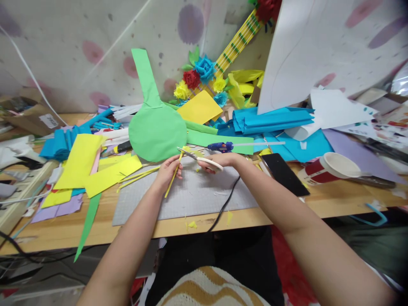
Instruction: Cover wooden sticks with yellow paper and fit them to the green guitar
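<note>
My left hand (170, 171) is closed on a thin yellow paper-wrapped stick (172, 182), which slants up through the fingers. My right hand (213, 162) grips scissors with white handles (214, 165). The scissor blades (188, 153) point left and reach the upper end of the stick, where a bit of yellow paper shows. Both hands are above a grey cutting mat (204, 195). Left of my left hand, several more yellow sticks (137, 178) lie on the mat. Just beyond the hands rests a green paper banjo-like shape (157, 131) with a round body and a long neck.
A blue glue gun (220, 147) with a clear glue stick lies behind my right hand, its black cord (226, 202) crossing the mat. To the right are a black phone (285, 173) and a red-and-white paper cup (331, 168). Yellow paper sheets (111, 175) lie left; paper flowers (197, 76) stand behind.
</note>
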{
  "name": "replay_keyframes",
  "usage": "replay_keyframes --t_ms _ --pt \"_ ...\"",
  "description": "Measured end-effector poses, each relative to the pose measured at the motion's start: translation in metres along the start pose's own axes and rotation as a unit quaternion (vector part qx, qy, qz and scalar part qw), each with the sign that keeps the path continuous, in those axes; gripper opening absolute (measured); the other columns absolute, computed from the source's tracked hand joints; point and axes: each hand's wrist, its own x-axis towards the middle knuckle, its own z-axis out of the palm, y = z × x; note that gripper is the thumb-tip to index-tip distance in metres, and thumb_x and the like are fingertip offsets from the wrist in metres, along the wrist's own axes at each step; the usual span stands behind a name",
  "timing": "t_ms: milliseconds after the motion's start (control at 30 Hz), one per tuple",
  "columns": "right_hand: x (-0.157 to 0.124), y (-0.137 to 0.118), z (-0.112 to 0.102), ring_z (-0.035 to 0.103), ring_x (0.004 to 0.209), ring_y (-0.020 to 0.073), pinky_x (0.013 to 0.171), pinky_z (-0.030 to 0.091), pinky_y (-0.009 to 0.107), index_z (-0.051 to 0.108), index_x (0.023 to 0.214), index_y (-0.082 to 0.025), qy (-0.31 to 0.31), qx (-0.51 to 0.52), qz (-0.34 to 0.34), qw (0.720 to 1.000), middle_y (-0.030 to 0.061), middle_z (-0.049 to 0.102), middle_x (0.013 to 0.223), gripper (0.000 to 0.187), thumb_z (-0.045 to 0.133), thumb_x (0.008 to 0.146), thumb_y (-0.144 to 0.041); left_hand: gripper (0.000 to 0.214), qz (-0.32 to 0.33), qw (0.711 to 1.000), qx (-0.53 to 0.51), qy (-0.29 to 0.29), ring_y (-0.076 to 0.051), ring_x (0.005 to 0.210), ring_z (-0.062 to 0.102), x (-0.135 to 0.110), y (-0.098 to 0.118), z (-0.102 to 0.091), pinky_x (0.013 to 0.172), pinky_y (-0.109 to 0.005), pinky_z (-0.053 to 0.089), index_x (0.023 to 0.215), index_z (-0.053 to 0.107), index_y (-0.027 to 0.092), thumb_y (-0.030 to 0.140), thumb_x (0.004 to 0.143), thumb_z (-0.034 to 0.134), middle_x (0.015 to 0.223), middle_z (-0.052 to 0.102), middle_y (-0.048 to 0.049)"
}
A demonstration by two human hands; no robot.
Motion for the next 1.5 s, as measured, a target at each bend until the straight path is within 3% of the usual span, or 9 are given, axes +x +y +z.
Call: replay_keyframes --t_ms 100,200,300,533,767,1100,1200,1333,1500 --pt "0.002 0.001 -0.002 0.045 0.051 0.0089 0.048 0.038 0.022 0.045 0.068 -0.017 -0.058 -0.015 0.009 0.998 -0.0018 0.047 0.057 0.043 0.047 0.072 -0.060 0.039 -0.005 1.000 -0.007 0.005 -0.004 0.036 0.044 -0.001 0.001 0.000 0.037 -0.019 0.044 0.105 0.051 0.015 0.024 0.068 0.055 0.054 0.053 0.0056" --pt "0.004 0.001 -0.002 0.046 0.051 0.0090 0.047 0.037 0.021 0.048 0.075 -0.017 -0.039 -0.064 0.022 0.997 -0.0022 0.049 0.060 0.040 0.052 0.071 -0.056 0.036 -0.005 1.000 -0.015 -0.002 -0.004 0.035 0.043 -0.002 0.001 0.000 0.038 -0.020 0.045 0.100 0.051 0.016 0.026 0.066 0.057 0.053 0.053 0.0064" --pt "0.006 0.001 -0.001 0.045 0.050 0.0084 0.046 0.037 0.021 0.048 0.078 -0.017 -0.052 -0.042 0.024 0.998 -0.0031 0.048 0.060 0.038 0.052 0.072 -0.055 0.037 -0.007 1.000 -0.017 -0.011 -0.004 0.034 0.042 -0.003 0.001 0.000 0.037 -0.020 0.044 0.099 0.051 0.016 0.027 0.065 0.058 0.052 0.053 0.0065" --pt "0.004 -0.003 0.000 0.042 0.049 0.0070 0.047 0.036 0.020 0.042 0.071 -0.018 -0.043 0.018 0.027 0.999 -0.0029 0.044 0.058 0.040 0.052 0.070 -0.057 0.041 -0.013 1.000 -0.012 -0.021 -0.004 0.035 0.042 -0.003 0.001 0.000 0.037 -0.019 0.043 0.106 0.052 0.015 0.027 0.067 0.057 0.053 0.052 0.0062" --pt "0.008 0.003 -0.005 0.041 0.048 0.0066 0.044 0.035 0.020 0.042 0.069 -0.018 -0.051 -0.030 -0.007 0.998 -0.0036 0.043 0.057 0.043 0.048 0.071 -0.061 0.041 -0.017 1.000 -0.006 -0.015 -0.003 0.035 0.042 -0.002 0.000 -0.001 0.039 -0.019 0.044 0.108 0.052 0.016 0.027 0.068 0.056 0.054 0.052 0.0062" --pt "0.011 0.012 -0.007 0.042 0.045 0.0076 0.044 0.031 0.021 0.046 0.061 -0.016 -0.005 -0.077 -0.025 0.997 -0.0029 0.044 0.050 0.050 0.044 0.070 -0.065 0.039 -0.011 1.000 -0.012 -0.018 -0.003 0.035 0.041 -0.001 -0.001 -0.002 0.039 -0.018 0.044 0.107 0.053 0.015 0.024 0.070 0.055 0.053 0.052 0.0063" --pt "0.012 0.013 -0.006 0.043 0.046 0.0085 0.046 0.030 0.021 0.049 0.062 -0.015 0.034 -0.092 -0.028 0.995 -0.0023 0.046 0.050 0.050 0.044 0.070 -0.065 0.035 -0.008 0.999 -0.025 -0.019 -0.004 0.036 0.045 -0.001 0.000 -0.003 0.039 -0.019 0.044 0.103 0.055 0.014 0.024 0.069 0.056 0.055 0.053 0.0053" --pt "0.009 0.015 -0.001 0.051 0.060 0.0136 0.051 0.030 0.023 0.058 0.073 -0.016 0.125 -0.194 -0.001 0.973 0.0032 0.059 0.069 0.050 0.043 0.070 -0.064 0.021 0.024 0.997 -0.075 0.014 -0.009 0.055 0.060 0.001 0.002 -0.007 0.052 -0.021 0.050 0.088 0.057 0.013 0.025 0.070 0.060 0.067 0.060 -0.0002" --pt "-0.001 0.017 0.012 0.056 0.073 0.0201 0.055 0.031 0.025 0.061 0.083 -0.019 0.181 -0.380 0.073 0.904 0.0090 0.064 0.084 0.037 0.049 0.072 -0.052 0.013 0.050 0.986 -0.153 0.051 -0.014 0.080 0.063 0.004 0.005 -0.014 0.071 -0.029 0.051 0.081 0.053 0.014 0.021 0.072 0.061 0.083 0.063 -0.0040"
